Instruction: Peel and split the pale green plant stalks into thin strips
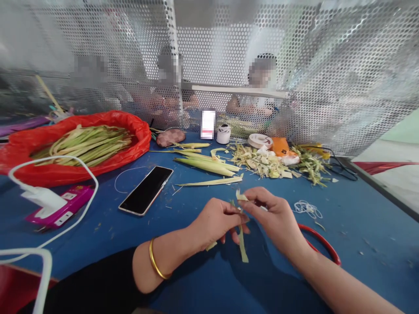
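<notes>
Over the blue tabletop, my left hand pinches pale green leaf strips, one of which hangs below the fingers. A short pale piece also shows under the heel of that hand. Close beside it, my right hand is closed, thumb and fingertips pressed on the curled upper end of a leaf strip. Whether both hands grip the same strip cannot be seen. Just beyond them lie several long green leaf stalks and a single thin stalk.
At left are a red plastic bag of long leaves, a purple power strip with white cable, and a black phone. Leaf scraps, a tape roll and white thread lie right. People sit behind the perforated screen.
</notes>
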`<state>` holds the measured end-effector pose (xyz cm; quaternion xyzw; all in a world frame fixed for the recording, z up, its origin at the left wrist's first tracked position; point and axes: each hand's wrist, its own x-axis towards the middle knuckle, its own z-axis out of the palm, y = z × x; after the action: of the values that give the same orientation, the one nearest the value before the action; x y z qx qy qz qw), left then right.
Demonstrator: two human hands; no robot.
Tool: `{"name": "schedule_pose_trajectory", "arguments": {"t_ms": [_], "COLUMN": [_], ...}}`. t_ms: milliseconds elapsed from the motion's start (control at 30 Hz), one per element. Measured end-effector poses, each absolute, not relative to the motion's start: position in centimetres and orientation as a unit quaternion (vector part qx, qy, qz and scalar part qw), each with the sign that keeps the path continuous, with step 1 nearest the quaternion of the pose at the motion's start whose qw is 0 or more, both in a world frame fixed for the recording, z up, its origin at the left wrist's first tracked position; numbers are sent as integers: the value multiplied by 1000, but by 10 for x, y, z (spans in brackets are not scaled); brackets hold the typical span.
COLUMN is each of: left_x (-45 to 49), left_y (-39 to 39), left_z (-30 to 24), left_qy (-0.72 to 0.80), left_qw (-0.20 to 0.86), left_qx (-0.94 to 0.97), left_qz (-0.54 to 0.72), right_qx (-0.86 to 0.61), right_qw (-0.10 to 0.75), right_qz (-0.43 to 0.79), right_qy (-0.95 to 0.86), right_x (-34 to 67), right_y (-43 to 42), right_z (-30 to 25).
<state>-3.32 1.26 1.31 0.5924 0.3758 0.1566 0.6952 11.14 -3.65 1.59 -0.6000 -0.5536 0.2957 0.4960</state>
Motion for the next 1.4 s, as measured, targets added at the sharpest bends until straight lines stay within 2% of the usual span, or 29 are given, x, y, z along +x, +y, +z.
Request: {"name": "schedule_pose_trajectory", "arguments": {"t_ms": [67,133,300,467,600,833,1000,1100,1267,1400], "left_x": [-33,-33,-37,-40,-41,-39,-33,-32,-35,-35], "left_y": [14,16,25,31,35,34,21,17,18,19], "left_z": [11,9,10,16,21,18,12,10,15,18], "left_qy": [377,380,369,371,332,342,343,341,361,374], "left_qw": [720,746,808,799,841,847,844,830,792,768], "left_qx": [556,510,387,390,339,298,306,332,378,391], "left_qz": [175,199,248,268,262,277,278,290,317,342], "right_qx": [-576,-523,-327,-287,-282,-302,-320,-339,-529,-612], "right_qw": [486,441,277,204,164,213,189,266,491,562], "right_qz": [148,43,-216,-308,-333,-271,-274,-225,-24,272], "right_qy": [-640,-728,-877,-884,-885,-889,-887,-874,-691,-486], "right_x": [109,104,95,98,101,99,87,89,106,105], "right_y": [-42,-48,-55,-49,-48,-49,-47,-49,-47,-36], "right_z": [16,15,8,7,8,5,-4,-2,10,8]}}
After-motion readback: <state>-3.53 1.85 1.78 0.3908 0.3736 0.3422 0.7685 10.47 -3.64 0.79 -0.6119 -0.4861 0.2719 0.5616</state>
